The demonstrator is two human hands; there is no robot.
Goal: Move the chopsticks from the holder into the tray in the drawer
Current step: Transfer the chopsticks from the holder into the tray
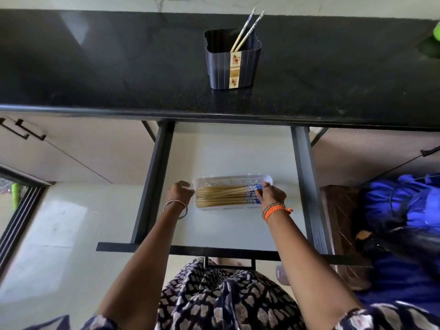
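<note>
A dark ribbed holder (232, 67) stands on the black countertop with two chopsticks (247, 29) leaning in it. Below, the drawer (228, 225) is pulled out, and a clear plastic tray (233, 180) lies in it. Several bamboo chopsticks (221, 196) with blue patterned ends lie side by side in the tray. My left hand (180, 192) rests against the tray's left end, fingers curled on its rim. My right hand (271, 194) is at the tray's right end, fingertips on the blue ends of the chopsticks.
The black countertop (119, 67) overhangs the drawer's back. Dark drawer rails (154, 182) run along both sides, with a handle (229, 263) at the front. Blue fabric (404, 210) lies at the right. Cabinet handles (21, 131) are at the left.
</note>
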